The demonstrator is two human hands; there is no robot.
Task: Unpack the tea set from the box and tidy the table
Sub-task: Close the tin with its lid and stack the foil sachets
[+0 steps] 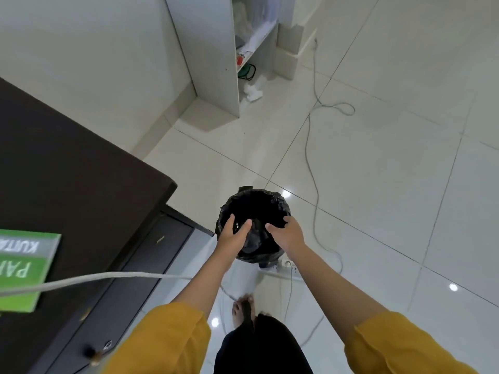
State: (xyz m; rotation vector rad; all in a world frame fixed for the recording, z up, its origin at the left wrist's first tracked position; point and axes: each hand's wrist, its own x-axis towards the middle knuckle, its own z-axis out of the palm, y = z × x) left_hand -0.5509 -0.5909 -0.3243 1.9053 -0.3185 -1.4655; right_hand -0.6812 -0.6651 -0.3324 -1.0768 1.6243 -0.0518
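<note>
A round bin lined with a black bag stands on the tiled floor beside the dark table. Both my hands hover over its mouth. My left hand has relaxed, spread fingers and holds nothing. My right hand is likewise loose and empty above the bin's right rim. Something dark and crumpled lies inside the bin between the hands; I cannot tell what it is. A green and white box lies on the table at the left edge. No tea set is in sight.
A white cable stretches from the table across my left forearm. Grey cables trail over the floor to a power strip behind the bin. A white shelf unit stands at the back. My bare foot is below.
</note>
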